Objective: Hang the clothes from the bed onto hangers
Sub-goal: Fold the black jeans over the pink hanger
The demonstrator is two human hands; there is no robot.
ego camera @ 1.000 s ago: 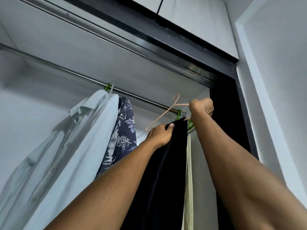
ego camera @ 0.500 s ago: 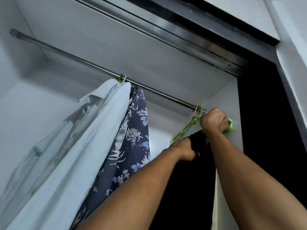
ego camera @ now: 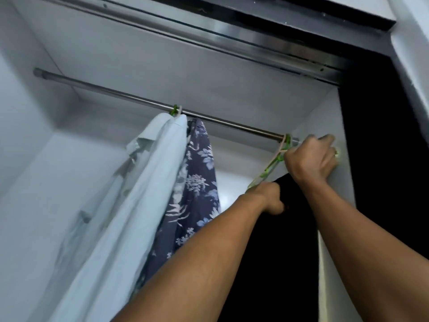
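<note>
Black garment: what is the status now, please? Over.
Left hand grips black garment. Right hand grips green hanger, hook on rod. Pale shirt and flowered shirt hang further left, not in the way.

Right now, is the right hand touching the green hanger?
Touching. The head view shows the right hand closed round the green hanger, whose plastic emerges on both sides of the fist.
</note>
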